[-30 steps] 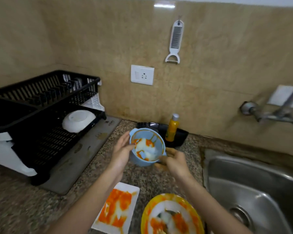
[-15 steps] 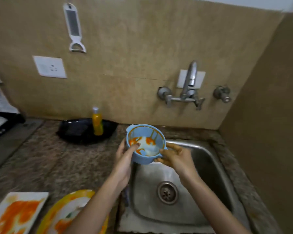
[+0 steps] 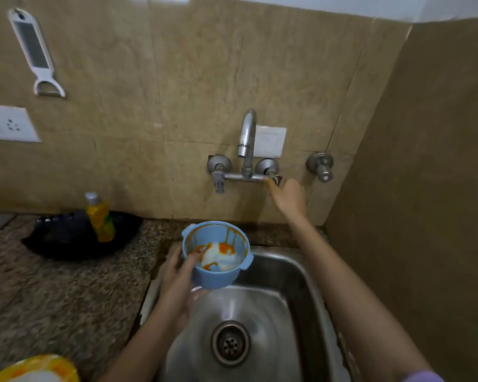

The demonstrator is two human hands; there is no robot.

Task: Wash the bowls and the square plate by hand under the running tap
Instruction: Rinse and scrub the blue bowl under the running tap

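Note:
A small blue bowl [image 3: 218,260], smeared inside with orange and white, hangs over the left rim of the steel sink [image 3: 309,285]. My left hand [image 3: 178,277] grips it alone, thumb hooked over the rim and fingers under its wall. My right hand [image 3: 286,195] is stretched out to the wall tap [image 3: 247,139] and grips the tap's right handle [image 3: 276,180]. No water shows under the spout. A yellow-rimmed bowl [image 3: 36,368] with orange smears peeks in at the bottom left corner. The square plate is out of view.
A yellow soap bottle [image 3: 99,217] stands in a black dish [image 3: 64,238] on the speckled counter, left of the sink. A second valve [image 3: 321,166] sticks out of the wall, right of the tap. The side wall closes in on the right. The drain [image 3: 230,343] lies open.
My right hand let go of the blue bowl and reached up to the tap's right handle. The left hand now holds the bowl alone, over the sink. The view swung right.

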